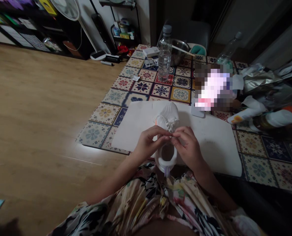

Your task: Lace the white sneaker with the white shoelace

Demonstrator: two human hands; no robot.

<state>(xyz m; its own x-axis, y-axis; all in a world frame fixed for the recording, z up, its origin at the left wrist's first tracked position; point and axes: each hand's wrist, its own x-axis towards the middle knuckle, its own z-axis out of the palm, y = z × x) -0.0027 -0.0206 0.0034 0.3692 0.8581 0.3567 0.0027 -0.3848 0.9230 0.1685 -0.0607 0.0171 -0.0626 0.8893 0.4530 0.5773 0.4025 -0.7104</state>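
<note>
A white sneaker [170,111] rests on a white sheet at the table's near edge, toe pointing away and its opening towards me. White shoelaces [170,124] cross its upper, and a loop stands out on the left side. Over the tongue, my left hand [152,141] and my right hand [188,147] meet with fingertips pinched together. Both seem to hold the shoelace, though the fingers mostly hide the bit between them. The heel, with a pale purple tab [166,171], sits close to my clothes.
The white sheet [214,144] covers part of a patterned tablecloth [105,113]. Beyond stand a clear plastic bottle [164,55], a metal pot [179,49] and a blurred lit screen [213,88]. Tubes and jars [273,119] crowd the right. Wooden floor [49,98] lies left.
</note>
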